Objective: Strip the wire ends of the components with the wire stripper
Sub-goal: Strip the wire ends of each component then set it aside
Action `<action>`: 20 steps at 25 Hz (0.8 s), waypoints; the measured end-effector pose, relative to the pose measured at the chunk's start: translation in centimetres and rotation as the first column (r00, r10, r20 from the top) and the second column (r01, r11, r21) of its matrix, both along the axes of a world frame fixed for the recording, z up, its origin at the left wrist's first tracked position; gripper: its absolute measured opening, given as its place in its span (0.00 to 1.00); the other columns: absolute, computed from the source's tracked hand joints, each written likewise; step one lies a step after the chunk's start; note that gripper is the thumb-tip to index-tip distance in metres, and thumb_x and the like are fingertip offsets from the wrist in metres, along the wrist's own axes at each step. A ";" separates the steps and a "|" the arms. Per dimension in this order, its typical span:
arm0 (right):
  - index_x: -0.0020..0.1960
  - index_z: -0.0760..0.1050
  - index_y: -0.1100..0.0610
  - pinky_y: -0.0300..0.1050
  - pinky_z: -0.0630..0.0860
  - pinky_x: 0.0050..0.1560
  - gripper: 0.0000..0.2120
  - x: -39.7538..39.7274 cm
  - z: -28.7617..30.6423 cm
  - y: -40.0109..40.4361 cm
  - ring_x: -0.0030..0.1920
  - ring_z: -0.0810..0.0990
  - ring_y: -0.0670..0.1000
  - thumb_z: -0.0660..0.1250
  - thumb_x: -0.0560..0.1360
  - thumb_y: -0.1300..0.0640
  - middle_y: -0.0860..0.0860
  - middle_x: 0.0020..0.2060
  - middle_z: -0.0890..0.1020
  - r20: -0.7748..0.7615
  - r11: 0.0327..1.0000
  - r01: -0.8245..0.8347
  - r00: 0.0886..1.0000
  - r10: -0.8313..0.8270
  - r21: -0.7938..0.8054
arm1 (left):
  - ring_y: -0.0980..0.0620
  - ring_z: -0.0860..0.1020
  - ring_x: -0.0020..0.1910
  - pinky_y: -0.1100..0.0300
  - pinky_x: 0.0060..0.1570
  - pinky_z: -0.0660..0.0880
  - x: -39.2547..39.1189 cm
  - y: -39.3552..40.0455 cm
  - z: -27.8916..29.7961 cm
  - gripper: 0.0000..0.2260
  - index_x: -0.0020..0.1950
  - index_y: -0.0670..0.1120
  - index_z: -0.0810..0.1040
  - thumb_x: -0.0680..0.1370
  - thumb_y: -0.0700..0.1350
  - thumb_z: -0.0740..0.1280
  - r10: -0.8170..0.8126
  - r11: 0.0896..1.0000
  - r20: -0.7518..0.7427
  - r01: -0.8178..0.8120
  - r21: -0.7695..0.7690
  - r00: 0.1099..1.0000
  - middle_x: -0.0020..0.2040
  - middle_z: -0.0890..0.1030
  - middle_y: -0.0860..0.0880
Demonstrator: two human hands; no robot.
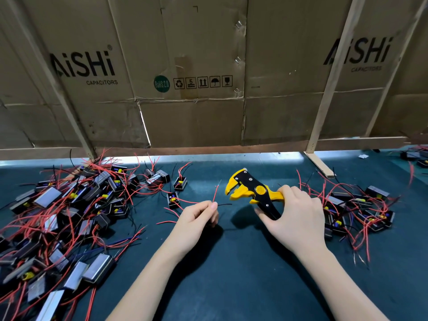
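My right hand (297, 214) grips the handles of the yellow and black wire stripper (251, 189), whose open jaws point left above the table. My left hand (198, 216) pinches a thin red wire (215, 193) and a black wire (223, 204) between thumb and fingers, just left of the jaws. The red wire's end sticks up, the black one points right toward the stripper. These wires lead back to a small black component (172, 199) lying left of my fingers.
A big heap of black components with red and black wires (64, 212) covers the left of the dark green table (231, 262). A smaller heap (361, 212) lies right. Cardboard boxes (196, 77) and wooden slats (318, 163) wall off the back.
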State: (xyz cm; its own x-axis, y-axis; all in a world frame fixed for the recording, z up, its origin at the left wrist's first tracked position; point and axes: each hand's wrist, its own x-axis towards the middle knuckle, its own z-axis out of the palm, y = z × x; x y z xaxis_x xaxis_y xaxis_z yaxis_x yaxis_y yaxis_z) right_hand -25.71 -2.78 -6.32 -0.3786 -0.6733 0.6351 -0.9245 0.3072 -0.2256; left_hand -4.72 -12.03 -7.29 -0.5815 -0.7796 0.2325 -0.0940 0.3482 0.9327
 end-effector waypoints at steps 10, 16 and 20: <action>0.53 0.74 0.52 0.48 0.65 0.51 0.27 0.5 -0.6 -0.1 0.50 0.78 0.53 0.67 0.66 0.32 0.46 0.44 0.78 0.001 0.970 0.050 0.999 -0.052 0.238 | 0.54 0.75 0.35 0.63 0.40 0.73 -0.9 0.5 -0.7 0.18 0.35 0.44 0.75 0.83 0.48 0.59 0.121 0.991 -0.054 -0.124 -0.049 0.991 0.33 0.79 0.49; 0.44 0.75 0.54 0.49 0.70 0.45 0.23 0.9 -0.2 0.1 0.41 0.79 0.55 0.73 0.64 0.36 0.47 0.36 0.78 0.101 0.995 -0.049 0.994 0.040 0.087 | 0.54 0.75 0.29 0.66 0.36 0.71 -0.8 0.7 -0.6 0.18 0.33 0.45 0.75 0.83 0.45 0.61 0.260 0.960 -0.020 -0.261 -0.100 0.965 0.31 0.79 0.48; 0.43 0.73 0.53 0.48 0.71 0.47 0.22 1.1 0.0 0.1 0.41 0.79 0.55 0.71 0.65 0.34 0.46 0.37 0.78 0.101 0.993 -0.029 0.995 0.018 0.115 | 0.54 0.75 0.27 0.67 0.33 0.71 -0.8 0.9 -0.3 0.18 0.34 0.42 0.76 0.83 0.43 0.61 0.272 0.958 -0.040 -0.275 -0.078 0.961 0.30 0.79 0.48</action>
